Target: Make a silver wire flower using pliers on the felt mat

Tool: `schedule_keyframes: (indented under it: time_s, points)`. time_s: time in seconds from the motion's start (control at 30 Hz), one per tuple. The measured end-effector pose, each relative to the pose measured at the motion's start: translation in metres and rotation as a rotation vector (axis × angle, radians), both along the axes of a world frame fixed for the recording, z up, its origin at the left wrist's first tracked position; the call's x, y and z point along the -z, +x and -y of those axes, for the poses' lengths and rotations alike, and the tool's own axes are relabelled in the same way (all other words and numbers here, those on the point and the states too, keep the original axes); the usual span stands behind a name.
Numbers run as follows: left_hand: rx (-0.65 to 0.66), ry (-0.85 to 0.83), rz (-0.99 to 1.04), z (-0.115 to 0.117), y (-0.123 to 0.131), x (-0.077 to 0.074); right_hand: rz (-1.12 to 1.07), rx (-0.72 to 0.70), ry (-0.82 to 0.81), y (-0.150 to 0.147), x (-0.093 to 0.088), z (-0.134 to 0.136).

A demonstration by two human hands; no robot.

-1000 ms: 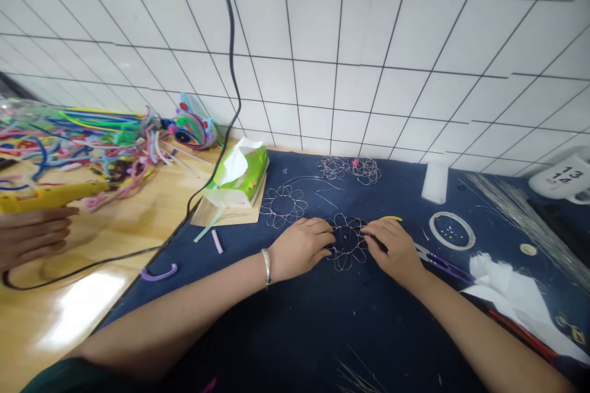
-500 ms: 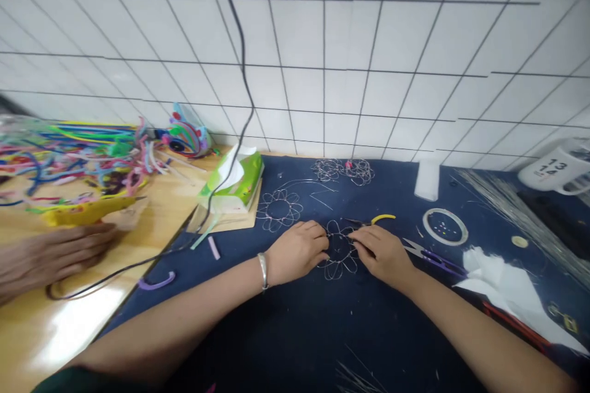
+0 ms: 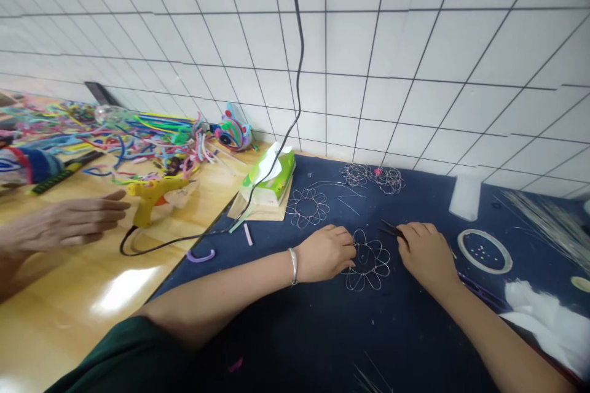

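Observation:
A wire flower ring (image 3: pixel 380 260) with looped petals lies on the dark blue cloth. Its left edge is held by the closed fingers of my left hand (image 3: pixel 326 253), which wears a silver bangle at the wrist. Right of the ring, my right hand (image 3: pixel 426 253) is closed over the pliers (image 3: pixel 389 228); their dark jaws point left and the handles are hidden under the palm. A second wire flower ring (image 3: pixel 308 207) rests behind my left hand. Farther back are tangled wire shapes (image 3: pixel 389 180), one with a pink spot.
Another person's hand (image 3: pixel 83 220) is near a yellow glue gun (image 3: pixel 150 196) at left. Its black cord crosses by a green tissue pack (image 3: pixel 271 178). On the right are a round dish (image 3: pixel 485 251), purple scissors (image 3: pixel 482 290), white tissue (image 3: pixel 548 319) and loose wires (image 3: pixel 544 218).
My right hand has let go of the wire ring and moved right onto the pliers. The view has turned left. The glue gun now stands apart from the other person's hand.

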State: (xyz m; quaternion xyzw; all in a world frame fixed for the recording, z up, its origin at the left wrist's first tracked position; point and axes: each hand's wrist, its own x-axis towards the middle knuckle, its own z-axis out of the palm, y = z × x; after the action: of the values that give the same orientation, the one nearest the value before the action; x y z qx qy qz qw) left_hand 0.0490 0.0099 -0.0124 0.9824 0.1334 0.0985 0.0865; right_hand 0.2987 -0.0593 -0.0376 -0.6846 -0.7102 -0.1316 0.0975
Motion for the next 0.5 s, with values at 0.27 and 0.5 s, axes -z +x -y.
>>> schedule_keyframes:
  time_s: [0.27,0.5]
  points:
    - [-0.077,-0.038,0.063,-0.019,-0.006,-0.006,0.075,0.000,-0.005,0.003,0.005,-0.001]
    - [-0.465,0.061,0.055,-0.089,-0.036,-0.016,0.082,-0.057,0.014,0.005,0.007,-0.002]
